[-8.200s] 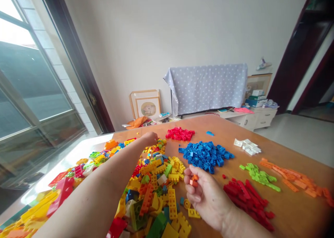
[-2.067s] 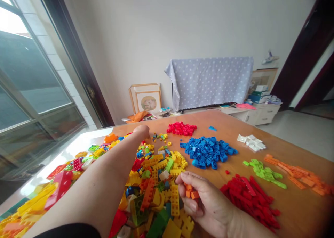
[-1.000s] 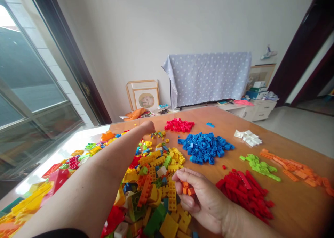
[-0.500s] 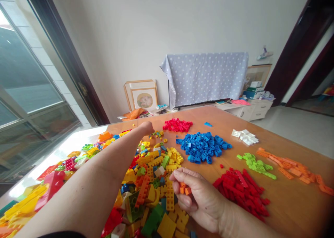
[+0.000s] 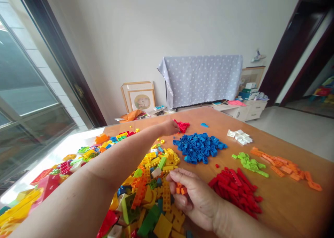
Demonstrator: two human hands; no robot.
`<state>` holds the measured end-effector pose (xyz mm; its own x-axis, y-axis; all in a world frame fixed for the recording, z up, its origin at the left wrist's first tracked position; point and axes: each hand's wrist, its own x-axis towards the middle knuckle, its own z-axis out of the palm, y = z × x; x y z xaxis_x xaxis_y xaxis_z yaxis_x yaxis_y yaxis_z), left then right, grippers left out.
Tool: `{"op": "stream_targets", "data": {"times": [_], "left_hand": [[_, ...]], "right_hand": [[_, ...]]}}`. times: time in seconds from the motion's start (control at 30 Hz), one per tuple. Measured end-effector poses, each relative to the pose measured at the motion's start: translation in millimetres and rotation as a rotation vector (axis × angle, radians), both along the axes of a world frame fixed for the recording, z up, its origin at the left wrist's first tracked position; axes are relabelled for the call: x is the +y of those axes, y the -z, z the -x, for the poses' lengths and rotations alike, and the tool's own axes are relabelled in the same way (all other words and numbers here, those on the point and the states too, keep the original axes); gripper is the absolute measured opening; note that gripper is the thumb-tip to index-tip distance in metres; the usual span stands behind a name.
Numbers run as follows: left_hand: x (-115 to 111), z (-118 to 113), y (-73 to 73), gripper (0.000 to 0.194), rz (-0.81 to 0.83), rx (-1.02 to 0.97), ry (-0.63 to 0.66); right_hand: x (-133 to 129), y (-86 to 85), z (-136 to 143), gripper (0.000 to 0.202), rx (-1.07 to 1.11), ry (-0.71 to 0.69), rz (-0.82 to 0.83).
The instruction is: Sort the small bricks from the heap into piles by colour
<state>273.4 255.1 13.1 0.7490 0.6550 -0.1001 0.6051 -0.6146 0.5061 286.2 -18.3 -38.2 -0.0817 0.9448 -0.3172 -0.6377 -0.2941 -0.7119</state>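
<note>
Small orange bricks (image 5: pixel 182 190) are held in the curled right hand (image 5: pixel 197 198), beside the mixed brick pile (image 5: pixel 148 195).
The left hand (image 5: pixel 171 126) is at the far red pieces (image 5: pixel 184 126), beyond the blue heap (image 5: pixel 199 147); I cannot tell if it grips something.

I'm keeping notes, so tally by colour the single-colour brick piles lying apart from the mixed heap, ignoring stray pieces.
Red: 2, the far red pile and the near red pile
Blue pile: 1
White pile: 1
Lime pile: 1
Orange pile: 1
Total: 6
</note>
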Motion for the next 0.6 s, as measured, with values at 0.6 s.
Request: {"op": "stream_targets", "data": {"times": [0.6], "left_hand": [[17.0, 40.5, 13.2, 0.022, 0.203, -0.054, -0.190]], "right_hand": [[0.1, 3.1, 0.9, 0.026, 0.002, -0.031, -0.020]]}}
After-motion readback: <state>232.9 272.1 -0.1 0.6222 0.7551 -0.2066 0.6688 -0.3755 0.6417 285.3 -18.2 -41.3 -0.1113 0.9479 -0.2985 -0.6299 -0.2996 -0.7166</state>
